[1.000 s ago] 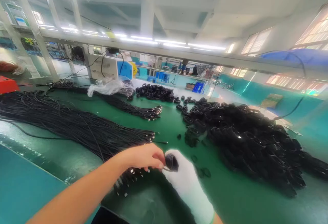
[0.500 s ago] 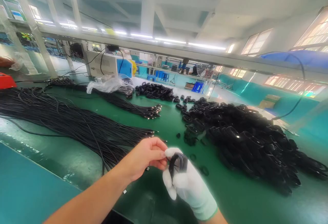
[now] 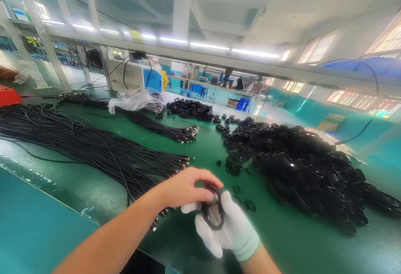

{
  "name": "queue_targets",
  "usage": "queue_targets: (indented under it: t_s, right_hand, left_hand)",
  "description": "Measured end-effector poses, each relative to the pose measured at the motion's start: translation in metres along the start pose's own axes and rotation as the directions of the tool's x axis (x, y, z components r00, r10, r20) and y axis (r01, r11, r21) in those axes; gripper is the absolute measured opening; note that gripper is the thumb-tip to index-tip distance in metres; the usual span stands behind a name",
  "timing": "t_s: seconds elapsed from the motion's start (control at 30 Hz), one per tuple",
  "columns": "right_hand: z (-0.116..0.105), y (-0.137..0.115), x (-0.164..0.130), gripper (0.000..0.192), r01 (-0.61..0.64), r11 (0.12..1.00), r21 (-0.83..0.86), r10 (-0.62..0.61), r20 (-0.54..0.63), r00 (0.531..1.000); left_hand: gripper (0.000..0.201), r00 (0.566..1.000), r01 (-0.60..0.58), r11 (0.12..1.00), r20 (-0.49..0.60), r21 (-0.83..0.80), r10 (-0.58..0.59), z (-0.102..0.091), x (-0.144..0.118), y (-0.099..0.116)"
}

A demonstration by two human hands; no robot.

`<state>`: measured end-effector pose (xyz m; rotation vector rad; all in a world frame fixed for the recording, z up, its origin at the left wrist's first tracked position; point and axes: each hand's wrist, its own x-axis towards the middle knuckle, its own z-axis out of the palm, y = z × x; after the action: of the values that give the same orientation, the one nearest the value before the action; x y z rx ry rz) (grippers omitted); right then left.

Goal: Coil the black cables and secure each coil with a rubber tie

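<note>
A: In the head view, where is the cable coil (image 3: 213, 212) kept?

B: It is held low at the centre, above the green desk (image 3: 291, 244), resting against the palm of the gloved right hand (image 3: 226, 229). The gloved fingers are spread open under it rather than closed. The bare left hand (image 3: 188, 188) is pinched onto the top of the loop, its fingers (image 3: 209, 196) gripped on the black strand.

A: How is the winding best handled here?

B: The turns should probably be kept flat and stacked, with steady tension from the pinching hand, so that no loop slips off the glove. The loose straight cables (image 3: 94, 148) lie near on the left, and the pile of finished coils (image 3: 307, 169) lies to the right, apart from the hands.
</note>
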<state>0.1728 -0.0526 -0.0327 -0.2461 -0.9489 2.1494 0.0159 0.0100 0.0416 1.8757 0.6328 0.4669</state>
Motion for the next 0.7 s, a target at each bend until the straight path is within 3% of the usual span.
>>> queue_targets:
  t_s: [0.1, 0.17, 0.23, 0.3, 0.43, 0.53, 0.6, 0.7]
  right_hand:
    - [-0.004, 0.004, 0.008, 0.055, 0.100, 0.995, 0.012, -0.094, -0.247, 0.964]
    - [-0.005, 0.003, 0.012, 0.043, 0.154, 0.982, -0.108, -0.184, -0.377, 0.908]
    - [-0.006, 0.000, 0.012, 0.051, 0.167, 0.943, -0.289, -0.285, -0.434, 0.855]
    - [-0.004, -0.006, 0.009, 0.062, 0.165, 0.893, -0.419, -0.354, -0.426, 0.833]
    - [0.004, -0.015, 0.007, 0.065, 0.130, 0.863, -0.489, -0.308, -0.303, 0.902]
    - [0.010, -0.015, 0.011, 0.065, 0.046, 0.837, -0.546, -0.293, -0.376, 0.879]
    - [0.009, -0.012, 0.012, 0.058, 0.034, 0.844, -0.534, -0.298, -0.415, 0.860]
    - [0.005, -0.010, 0.012, 0.052, 0.072, 0.898, -0.433, -0.253, -0.376, 0.891]
  left_hand:
    - [0.030, 0.986, 0.094, 0.995, -0.142, 0.042, -0.087, -0.001, 0.006, -0.009]
    - [0.031, 0.958, 0.164, 0.984, -0.249, 0.076, -0.140, 0.000, 0.008, -0.016]
    - [0.034, 0.931, 0.223, 0.973, -0.310, 0.058, -0.195, 0.001, 0.010, -0.022]
    - [0.038, 0.915, 0.266, 0.964, -0.315, 0.000, -0.253, 0.003, 0.012, -0.026]
    - [0.038, 0.911, 0.270, 0.961, -0.309, -0.051, -0.273, 0.007, 0.018, -0.032]
    - [0.035, 0.919, 0.227, 0.964, -0.297, -0.141, -0.260, 0.009, 0.017, -0.032]
    - [0.031, 0.912, 0.158, 0.963, -0.342, -0.218, -0.227, 0.010, 0.011, -0.031]
    - [0.023, 0.904, 0.129, 0.959, -0.366, -0.254, -0.219, 0.013, -0.003, -0.030]
